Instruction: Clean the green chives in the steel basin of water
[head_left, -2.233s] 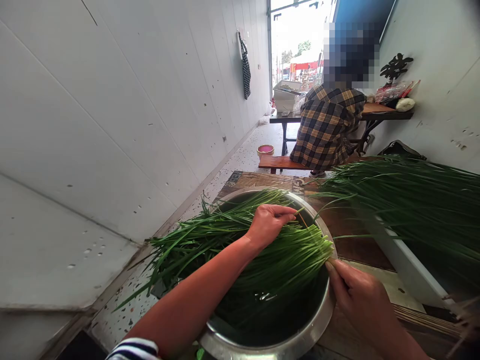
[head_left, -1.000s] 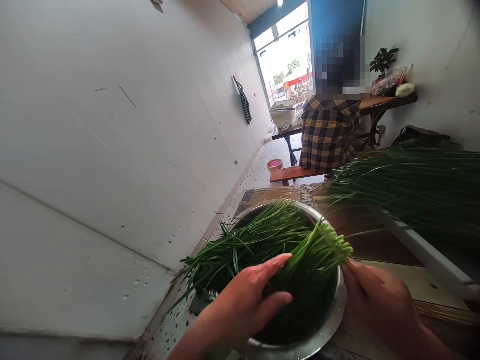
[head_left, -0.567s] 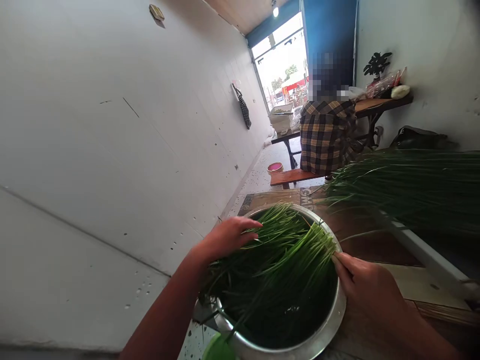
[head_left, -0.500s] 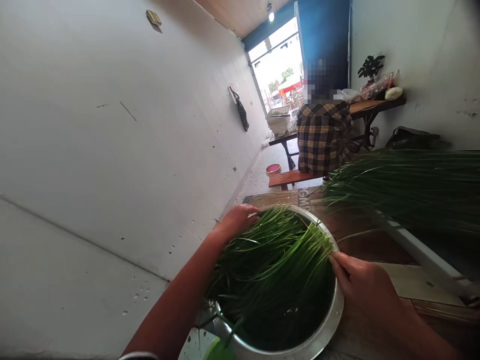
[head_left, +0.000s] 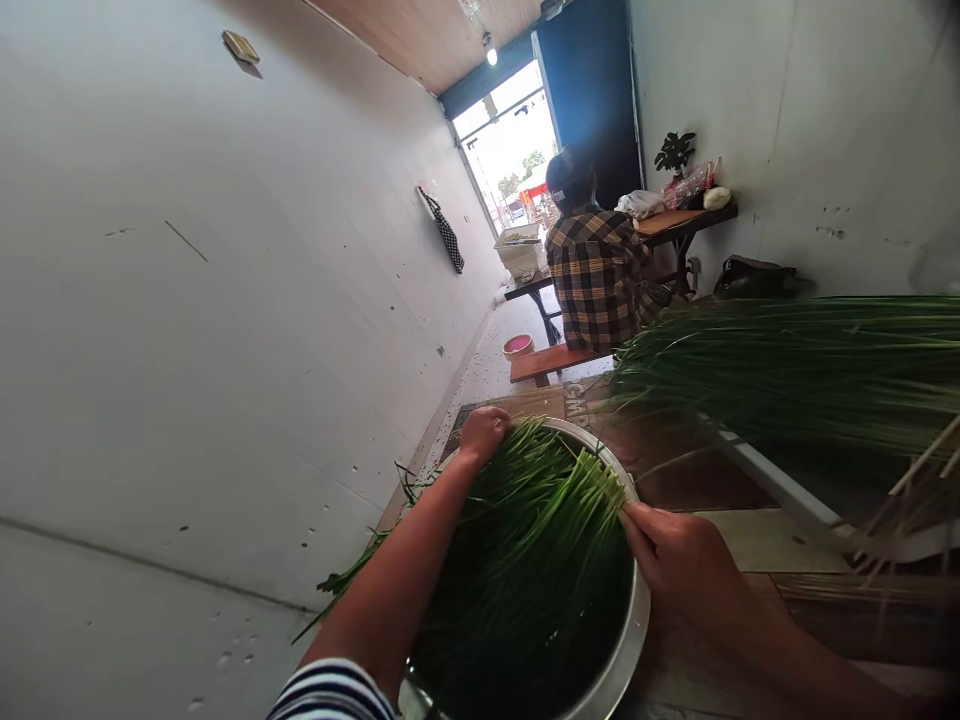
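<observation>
A wide metal pot point(head_left: 637, 620) stands in front of me, filled with long green chives point(head_left: 517, 540). At the far rim my left hand point(head_left: 486, 432) is closed around the pale ends of chives, its fingertips partly hidden. Some green leaves point(head_left: 360, 560) stick out past the left side of my forearm. My right hand point(head_left: 675, 550) pinches the cut ends of a chive bunch point(head_left: 592, 490) between thumb and fingers at the pot's right rim. The bunch's leaves trail down into the dark inside of the pot.
A big heap of chives point(head_left: 795, 370) lies to the right, over a white-edged tray point(head_left: 780, 480). A person in a plaid shirt point(head_left: 596, 280) sits ahead on a wooden bench point(head_left: 551, 362). The wall point(head_left: 225, 350) runs close on the left. A pink-filled basin point(head_left: 517, 346) stands beyond.
My left hand has curled its fingers closed at the far rim, and leaves now show left of my forearm. My right hand keeps its hold. The view has turned to the right.
</observation>
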